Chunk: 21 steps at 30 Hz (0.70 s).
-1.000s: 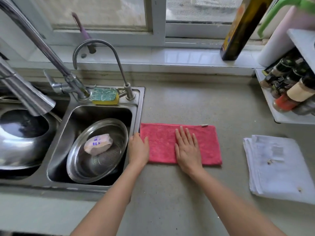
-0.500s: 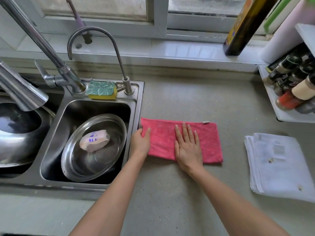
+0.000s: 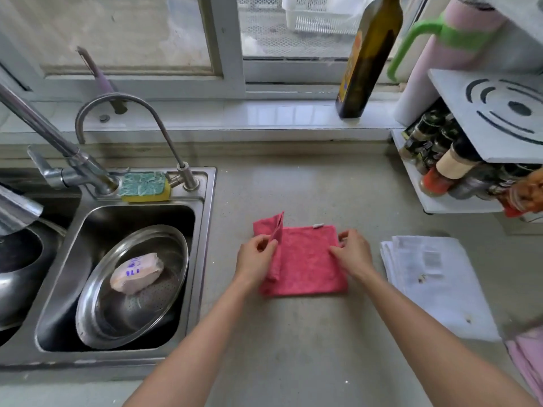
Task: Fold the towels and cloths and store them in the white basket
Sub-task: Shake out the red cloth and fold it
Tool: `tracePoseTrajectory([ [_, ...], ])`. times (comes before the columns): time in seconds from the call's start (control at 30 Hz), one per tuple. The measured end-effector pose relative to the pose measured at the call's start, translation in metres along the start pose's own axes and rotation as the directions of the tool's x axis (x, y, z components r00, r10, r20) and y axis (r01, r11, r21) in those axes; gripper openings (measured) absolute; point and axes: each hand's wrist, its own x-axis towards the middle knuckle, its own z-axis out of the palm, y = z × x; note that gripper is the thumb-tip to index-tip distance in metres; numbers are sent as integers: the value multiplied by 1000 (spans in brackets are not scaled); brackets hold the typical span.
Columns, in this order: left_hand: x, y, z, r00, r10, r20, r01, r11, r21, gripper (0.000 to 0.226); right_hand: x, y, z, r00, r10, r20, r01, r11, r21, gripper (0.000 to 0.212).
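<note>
A pink cloth (image 3: 308,259) lies on the grey counter in the middle of the view, partly folded. My left hand (image 3: 255,259) pinches the cloth's left end and holds it lifted and turned over toward the right. My right hand (image 3: 352,254) rests with its fingers on the cloth's right edge. To the right lies a folded white towel (image 3: 435,283). A pale pink cloth (image 3: 529,365) shows at the lower right corner. Beyond the window stands a white basket (image 3: 320,13).
A steel sink (image 3: 205,230) lies left of the cloth, with a metal colander (image 3: 132,304) holding a wrapped packet. A sponge (image 3: 145,186) sits behind it by the taps. A dark bottle (image 3: 367,60) stands on the sill. A white spice rack (image 3: 458,171) is at the right.
My left hand took the cloth's left end and lifted it over toward the right. My right hand slid from the middle to the right edge. The view moved closer.
</note>
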Motion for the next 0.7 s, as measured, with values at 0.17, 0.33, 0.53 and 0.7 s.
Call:
tracePoseTrajectory([
  [0.17, 3, 9, 36, 999, 31, 31, -33, 996, 77, 13, 17, 4, -6, 992, 34, 120, -41, 997, 61, 28],
  [0.33, -1, 19, 65, 992, 89, 93, -101, 984, 145, 14, 15, 12, -11, 888, 177, 425, -432, 641, 635, 26],
  [0.53, -1, 25, 96, 989, 83, 121, -109, 968, 224, 22, 18, 21, -18, 825, 149, 545, -538, 498, 680, 53],
  [0.7, -6, 33, 97, 981, -30, 192, 7, 993, 117, 23, 18, 19, -16, 868, 144, 475, -465, 571, 677, 41],
])
